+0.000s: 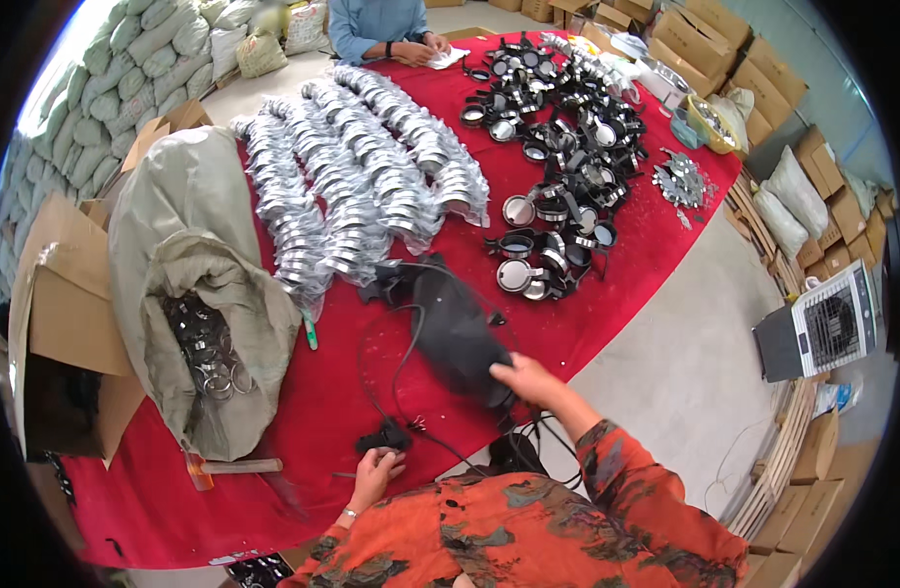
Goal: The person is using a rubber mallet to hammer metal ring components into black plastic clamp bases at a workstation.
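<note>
My right hand [523, 380] is closed on the near end of a soft black bag [450, 328], smeared a little by motion and lying over the red cloth. Its far end reaches the plastic-wrapped metal rings [357, 176], stacked in several long rows. Lower left, my left hand [373, 478] has its fingers curled at a small black object with a cord [385, 437]; the fingertips partly cover it. Thin black cables [395, 377] loop between the two hands and hang over the table's near edge.
To the left, an open sack [190, 196] of metal rings leans by a cardboard box [72, 304]. A wooden-handled tool [242, 466] and a green-handled tool [310, 331] lie nearby. Black-and-silver round parts [558, 196] are heaped right. Across the table, another person [381, 29] handles something white.
</note>
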Motion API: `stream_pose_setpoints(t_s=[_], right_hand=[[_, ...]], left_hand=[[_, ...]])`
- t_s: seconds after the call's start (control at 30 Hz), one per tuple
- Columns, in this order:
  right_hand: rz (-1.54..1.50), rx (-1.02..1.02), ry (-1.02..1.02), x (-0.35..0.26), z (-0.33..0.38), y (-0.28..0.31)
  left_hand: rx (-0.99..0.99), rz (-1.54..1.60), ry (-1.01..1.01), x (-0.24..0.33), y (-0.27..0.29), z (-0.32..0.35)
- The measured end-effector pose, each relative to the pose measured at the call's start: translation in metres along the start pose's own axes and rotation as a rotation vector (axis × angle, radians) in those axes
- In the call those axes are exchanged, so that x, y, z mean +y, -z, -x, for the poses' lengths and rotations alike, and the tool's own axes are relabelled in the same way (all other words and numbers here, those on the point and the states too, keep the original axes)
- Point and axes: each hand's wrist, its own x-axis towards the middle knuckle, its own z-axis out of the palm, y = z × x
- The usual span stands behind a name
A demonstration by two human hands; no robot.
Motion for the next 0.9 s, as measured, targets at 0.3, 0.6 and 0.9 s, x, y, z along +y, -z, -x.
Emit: stream_pose_setpoints(t_s=[0.3,0.6,0.9], right_hand=[[0.199,-0.364,0.258,-0.017,-0.025,0.081],[0.423,0.404,0.217,0.069,-0.057,0.296],[0.658,0.191,0.059,0.064,-0.103,0.305]], left_hand=[[0.282,-0.225,-0.219,0.009,-0.117,-0.081],[0.491,-0.768,-0.690,0.110,-0.286,-0.029],[-0.023,-1.861,-0.309,0.153,-0.389,-0.204]])
